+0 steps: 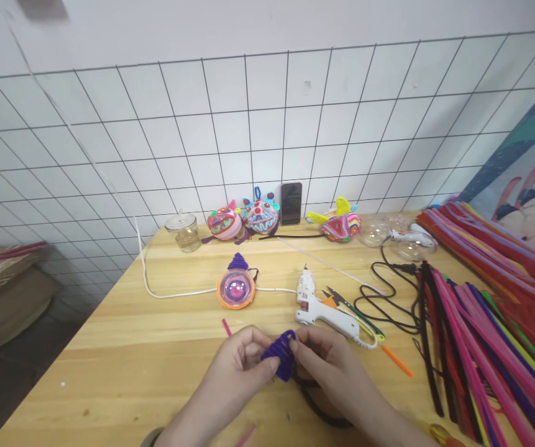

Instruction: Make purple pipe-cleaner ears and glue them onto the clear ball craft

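Purple fuzzy triangle (277, 359), raised above the middle of the bench's near edge, pinched at its left side by thumb and curled fingers of the left hand (243, 366), at its upper right by thumb and fingertips of the right hand (335, 360). Seemingly almost fully shaped, with rows packed close; impossible to tell how much left.

Under everything, the bench (155, 347), of pale, streaky wood. Along its right edge, a mixed-colour bundle (476, 347) of straight, furry pipe cleaners; at its far right corner, a red bundle (481, 248), equally soft. Inward from the near edge, a white plastic glue gun (325, 315). By the far edge, finished-looking ornaments, textured and rounded: pink-striped (224, 222), blue (261, 216), yellow-finned (340, 227). Between near and far edges, an orange-rimmed dome (236, 287), clear and glossy. Near the far left corner, a lidded glass jar (187, 237). At the dome's far rim, a second purple triangle (238, 262), apparently done. Smallest, a thin pink strip (227, 327), just beyond the left hand.
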